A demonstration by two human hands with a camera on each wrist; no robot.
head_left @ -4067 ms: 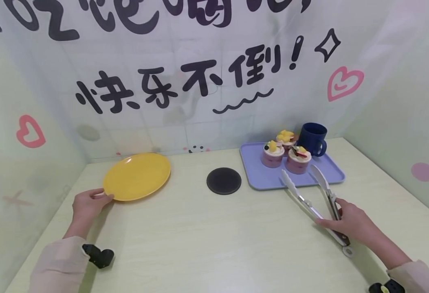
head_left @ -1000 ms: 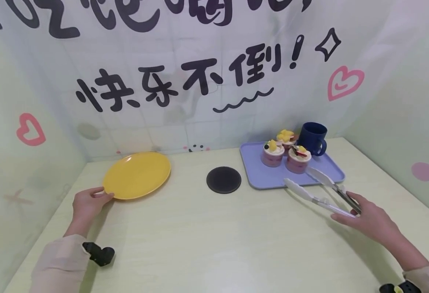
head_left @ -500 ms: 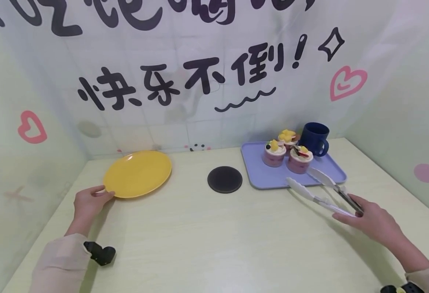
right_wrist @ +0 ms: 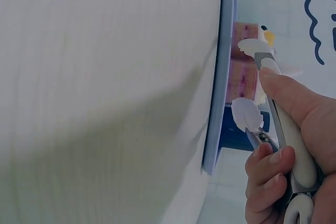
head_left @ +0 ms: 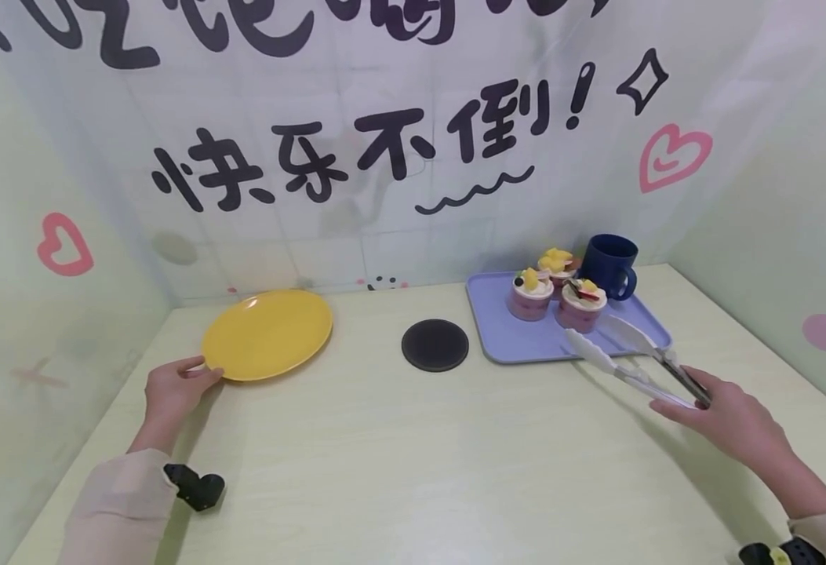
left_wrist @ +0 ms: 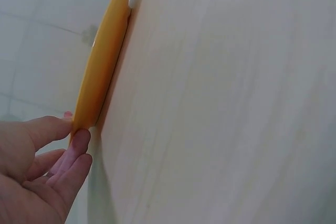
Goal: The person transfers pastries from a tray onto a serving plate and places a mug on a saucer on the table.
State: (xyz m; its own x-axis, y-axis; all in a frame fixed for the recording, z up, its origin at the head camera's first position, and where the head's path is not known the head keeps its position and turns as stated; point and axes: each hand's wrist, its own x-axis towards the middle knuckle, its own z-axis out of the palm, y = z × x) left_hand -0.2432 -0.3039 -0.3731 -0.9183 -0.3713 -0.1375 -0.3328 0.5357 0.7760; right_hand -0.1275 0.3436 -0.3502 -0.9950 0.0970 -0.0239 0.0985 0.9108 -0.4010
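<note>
Head view: I have left hand (head_left: 175, 391) pinching yellow plate (head_left: 267, 333), right hand (head_left: 736, 420) gripping tongs (head_left: 623, 373), tips apart, seemingly above tray (head_left: 495, 326).

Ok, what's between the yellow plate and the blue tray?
Head view: a black disc lies on the table between yellow plate and blue tray, touching neither.

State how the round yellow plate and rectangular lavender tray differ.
The yellow plate is round and bare; the lavender tray is rectangular and holds three pink dessert cups and a blue mug. The left hand grips the plate's edge; no hand touches the tray. Both are shallow.
</note>
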